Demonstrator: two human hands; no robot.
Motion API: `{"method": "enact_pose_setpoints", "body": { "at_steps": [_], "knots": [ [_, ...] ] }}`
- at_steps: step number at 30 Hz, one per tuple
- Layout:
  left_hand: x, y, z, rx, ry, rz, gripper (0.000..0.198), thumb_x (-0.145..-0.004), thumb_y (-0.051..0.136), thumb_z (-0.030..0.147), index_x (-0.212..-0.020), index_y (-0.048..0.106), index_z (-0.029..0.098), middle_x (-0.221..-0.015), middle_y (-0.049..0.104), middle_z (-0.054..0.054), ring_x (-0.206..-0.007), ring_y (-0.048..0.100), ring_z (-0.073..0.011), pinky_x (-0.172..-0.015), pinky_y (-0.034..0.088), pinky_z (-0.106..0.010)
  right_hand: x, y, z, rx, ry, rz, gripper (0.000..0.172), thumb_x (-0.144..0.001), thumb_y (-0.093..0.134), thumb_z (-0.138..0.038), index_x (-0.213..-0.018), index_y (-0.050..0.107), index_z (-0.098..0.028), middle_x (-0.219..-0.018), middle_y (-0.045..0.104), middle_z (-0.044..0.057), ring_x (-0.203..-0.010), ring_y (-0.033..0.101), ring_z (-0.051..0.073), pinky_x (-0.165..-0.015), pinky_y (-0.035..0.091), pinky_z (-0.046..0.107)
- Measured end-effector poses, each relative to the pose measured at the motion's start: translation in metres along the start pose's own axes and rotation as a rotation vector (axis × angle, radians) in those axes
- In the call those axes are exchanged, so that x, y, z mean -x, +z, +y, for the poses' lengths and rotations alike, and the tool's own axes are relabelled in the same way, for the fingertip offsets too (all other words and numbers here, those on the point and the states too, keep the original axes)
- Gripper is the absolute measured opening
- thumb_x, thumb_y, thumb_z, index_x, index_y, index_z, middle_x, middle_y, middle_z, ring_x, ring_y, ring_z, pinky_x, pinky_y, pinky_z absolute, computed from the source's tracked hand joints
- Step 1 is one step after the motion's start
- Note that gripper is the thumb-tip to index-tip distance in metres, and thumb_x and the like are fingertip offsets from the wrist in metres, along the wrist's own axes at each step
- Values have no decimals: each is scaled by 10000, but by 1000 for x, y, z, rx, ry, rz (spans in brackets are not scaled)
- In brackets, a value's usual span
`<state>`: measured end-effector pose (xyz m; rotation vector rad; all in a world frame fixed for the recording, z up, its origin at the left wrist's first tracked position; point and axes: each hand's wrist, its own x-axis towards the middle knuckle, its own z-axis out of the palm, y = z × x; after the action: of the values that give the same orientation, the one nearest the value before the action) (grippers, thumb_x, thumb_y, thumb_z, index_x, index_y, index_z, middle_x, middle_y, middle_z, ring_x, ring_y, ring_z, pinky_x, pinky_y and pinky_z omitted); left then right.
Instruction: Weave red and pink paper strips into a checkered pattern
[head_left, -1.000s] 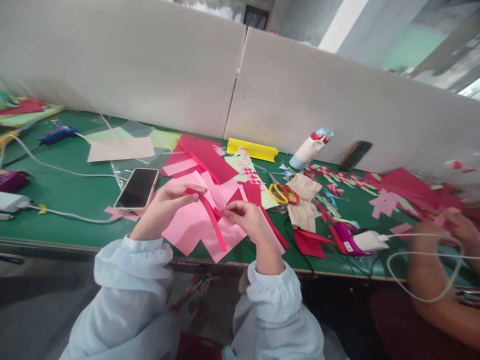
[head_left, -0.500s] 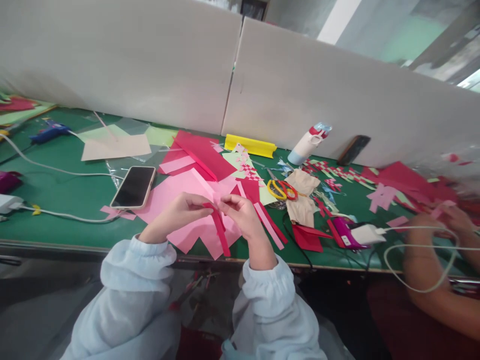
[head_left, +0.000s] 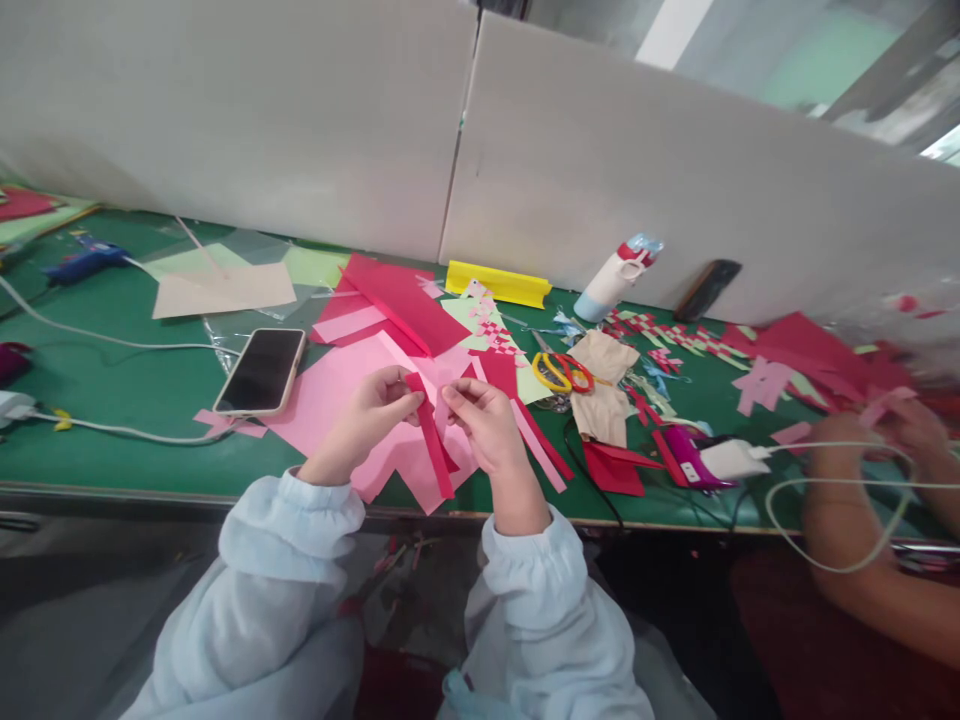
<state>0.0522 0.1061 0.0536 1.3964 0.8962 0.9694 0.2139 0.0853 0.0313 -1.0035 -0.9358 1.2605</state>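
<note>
My left hand (head_left: 371,410) pinches the top end of a dark red paper strip (head_left: 433,450), which hangs down over pink paper sheets (head_left: 337,400) on the green table (head_left: 112,380). My right hand (head_left: 484,425) is closed in a pinch just right of that strip's top; what its fingertips hold is too small to name for sure. Both hands sit close together above the table's front edge. Light blue sleeves cover both my arms.
A phone (head_left: 261,370) lies left of my hands, with a white cable (head_left: 112,430) in front of it. Scissors with yellow and red handles (head_left: 562,372), a white bottle (head_left: 611,280), a yellow folded piece (head_left: 497,283) and paper scraps lie to the right. Another person's hands (head_left: 892,440) work at the far right.
My hands have come closer together, and the left hand's pinch has moved right along the red strip to its top end. The strip now hangs more upright.
</note>
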Motion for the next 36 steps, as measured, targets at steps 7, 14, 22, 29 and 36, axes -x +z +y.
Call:
{"method": "enact_pose_setpoints", "body": {
  "at_steps": [7, 14, 22, 29, 36],
  "knots": [
    [-3, 1, -7, -104, 70, 96, 365, -766, 595, 171, -1129, 600, 212, -673, 629, 39, -574, 582, -107, -560, 483, -233, -2, 0, 6, 28, -38, 27, 235, -691, 800, -395, -779, 706, -198, -619, 604, -28, -559, 529, 90, -564, 448, 235],
    [-4, -4, -8, -277, 50, 50, 186, -752, 589, 217, -853, 736, 164, -875, 742, -63, -794, 668, -188, -724, 527, -305, -3, 3, 6, 81, -70, 71, 250, -687, 790, -402, -772, 687, -191, -670, 621, -16, -571, 533, 96, -560, 459, 245],
    [-3, -4, -3, -182, 47, -22, 181, -785, 656, 328, -830, 712, 162, -833, 705, -50, -766, 616, -163, -682, 480, -276, -2, 3, 7, 147, -83, 65, 262, -714, 761, -425, -809, 690, -191, -711, 641, 0, -593, 544, 109, -595, 482, 266],
    [-3, -6, -7, -180, 36, -8, 225, -796, 669, 381, -781, 695, 158, -759, 665, -27, -703, 562, -137, -644, 441, -262, 0, 5, 7, 177, -113, 37, 243, -732, 755, -414, -797, 686, -190, -709, 639, -3, -591, 548, 108, -585, 482, 258],
    [-3, -7, -7, -223, 45, 9, 207, -797, 662, 372, -796, 705, 169, -829, 706, -43, -780, 613, -166, -707, 472, -276, -2, 3, 11, 176, -128, 109, 284, -728, 752, -455, -828, 688, -196, -739, 658, 6, -635, 581, 129, -618, 494, 271]
  ]
}}
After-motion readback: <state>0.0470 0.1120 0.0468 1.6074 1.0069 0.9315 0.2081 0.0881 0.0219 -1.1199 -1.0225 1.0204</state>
